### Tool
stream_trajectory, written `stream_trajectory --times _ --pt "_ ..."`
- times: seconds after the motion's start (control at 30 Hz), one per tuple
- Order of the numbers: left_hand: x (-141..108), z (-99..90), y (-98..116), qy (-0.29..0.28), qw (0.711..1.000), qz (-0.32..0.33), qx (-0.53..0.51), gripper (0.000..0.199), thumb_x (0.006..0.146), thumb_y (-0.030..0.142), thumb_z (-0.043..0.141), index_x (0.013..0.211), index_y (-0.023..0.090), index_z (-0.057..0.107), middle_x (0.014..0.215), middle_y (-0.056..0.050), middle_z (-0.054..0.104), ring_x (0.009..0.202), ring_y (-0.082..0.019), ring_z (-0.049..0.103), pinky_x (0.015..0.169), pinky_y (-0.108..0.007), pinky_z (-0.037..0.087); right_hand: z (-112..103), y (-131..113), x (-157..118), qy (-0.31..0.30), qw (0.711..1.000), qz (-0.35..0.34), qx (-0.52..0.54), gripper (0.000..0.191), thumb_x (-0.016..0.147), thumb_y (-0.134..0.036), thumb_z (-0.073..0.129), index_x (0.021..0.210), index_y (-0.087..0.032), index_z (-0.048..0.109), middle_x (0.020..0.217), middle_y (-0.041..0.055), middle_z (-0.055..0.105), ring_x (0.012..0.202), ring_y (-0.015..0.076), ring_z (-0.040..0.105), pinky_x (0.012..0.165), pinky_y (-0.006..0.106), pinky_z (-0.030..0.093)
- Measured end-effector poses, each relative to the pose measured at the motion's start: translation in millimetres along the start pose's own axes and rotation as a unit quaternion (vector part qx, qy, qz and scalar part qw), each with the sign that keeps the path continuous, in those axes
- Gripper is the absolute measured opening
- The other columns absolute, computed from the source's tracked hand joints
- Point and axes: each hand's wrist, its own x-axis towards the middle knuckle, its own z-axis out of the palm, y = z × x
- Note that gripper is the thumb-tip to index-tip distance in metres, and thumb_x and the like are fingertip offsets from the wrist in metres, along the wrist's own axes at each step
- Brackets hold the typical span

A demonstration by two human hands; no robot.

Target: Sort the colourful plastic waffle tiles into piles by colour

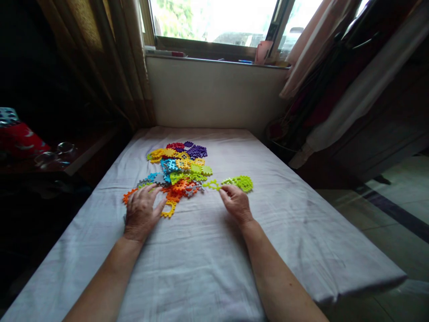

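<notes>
A heap of flat, notched plastic pieces in red, purple, yellow, blue, green and orange [176,190] lies on the cloth-covered table. My left hand [142,212] rests over the heap's near left edge with its fingers apart, beside a yellow ring-like piece [168,209]. To the right of the heap, my right hand [236,202] pinches the end of a thin light green piece [212,184]. Just beyond that hand sits a small group of green pieces [244,183].
A white cloth [201,268] covers the table. Behind it is a window sill [214,59] with a pink cup [263,52]. Glasses [65,150] and a red item [22,141] are on a dark surface at left. Clothes [355,103] hang at right.
</notes>
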Motion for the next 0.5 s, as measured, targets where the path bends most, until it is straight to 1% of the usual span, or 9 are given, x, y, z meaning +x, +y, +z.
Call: stream_trajectory --times 0.07,0.13,0.17,0.23,0.33,0.4,0.5 --pt "0.1 -6.0 -15.3 0.005 0.996 -0.053 0.074 0.037 0.092 0.04 0.05 0.116 0.018 0.067 0.134 -0.019 0.061 0.127 -0.038 0.053 0.107 -0.058 0.038 -20.1 20.6 8.7 0.033 0.994 0.107 -0.013 0.02 0.084 -0.031 0.057 0.086 -0.023 0.076 0.089 0.0038 0.077 0.078 0.0188 0.068 0.076 0.029 0.052" --pt "-1.1 -9.0 -27.8 0.001 0.99 -0.083 0.112 0.034 0.091 0.039 0.05 0.11 0.019 0.069 0.135 -0.02 0.06 0.128 -0.039 0.051 0.107 -0.059 0.037 -36.1 37.6 14.0 0.059 0.983 0.174 -0.025 0.024 0.082 -0.033 0.056 0.087 -0.023 0.077 0.09 0.0036 0.078 0.083 0.0207 0.07 0.079 0.03 0.052" --pt "-1.7 -9.2 -32.4 -0.004 0.989 -0.089 0.119 0.032 0.091 0.039 0.049 0.107 0.02 0.07 0.134 -0.019 0.06 0.128 -0.038 0.051 0.107 -0.059 0.037 -41.5 43.7 15.3 0.065 0.978 0.194 -0.031 0.025 0.081 -0.033 0.056 0.088 -0.023 0.078 0.088 0.0033 0.078 0.085 0.0212 0.07 0.079 0.03 0.052" --pt "-2.7 -7.6 -37.7 -0.019 0.988 -0.093 0.122 0.028 0.09 0.037 0.049 0.1 0.022 0.07 0.132 -0.017 0.062 0.127 -0.037 0.052 0.106 -0.058 0.037 -47.2 51.1 15.7 0.061 0.974 0.214 -0.045 0.026 0.08 -0.033 0.057 0.088 -0.023 0.079 0.084 0.0027 0.078 0.082 0.0212 0.071 0.077 0.029 0.051" --pt "-3.5 -3.4 -39.4 -0.037 0.988 -0.095 0.112 0.023 0.089 0.035 0.049 0.091 0.024 0.069 0.126 -0.015 0.065 0.125 -0.035 0.054 0.106 -0.058 0.037 -46.8 53.6 14.2 0.032 0.972 0.221 -0.077 0.024 0.079 -0.032 0.057 0.086 -0.025 0.079 0.078 0.0008 0.077 0.077 0.0204 0.07 0.07 0.028 0.05" --pt "-3.7 -1.6 -39.1 -0.039 0.989 -0.098 0.103 0.02 0.089 0.034 0.05 0.087 0.025 0.068 0.125 -0.012 0.066 0.124 -0.034 0.055 0.106 -0.058 0.037 -45.2 52.7 13.0 0.013 0.969 0.224 -0.101 0.024 0.079 -0.032 0.057 0.086 -0.027 0.079 0.079 0.0002 0.078 0.076 0.0198 0.07 0.068 0.027 0.049" --pt "-2.9 -3.0 -38.9 -0.031 0.991 -0.095 0.083 0.021 0.09 0.032 0.048 0.084 0.024 0.067 0.126 -0.014 0.066 0.124 -0.035 0.055 0.107 -0.059 0.037 -46.4 51.7 11.7 0.003 0.962 0.231 -0.142 0.024 0.081 -0.033 0.057 0.09 -0.027 0.079 0.085 0.0014 0.078 0.077 0.019 0.07 0.066 0.026 0.048"
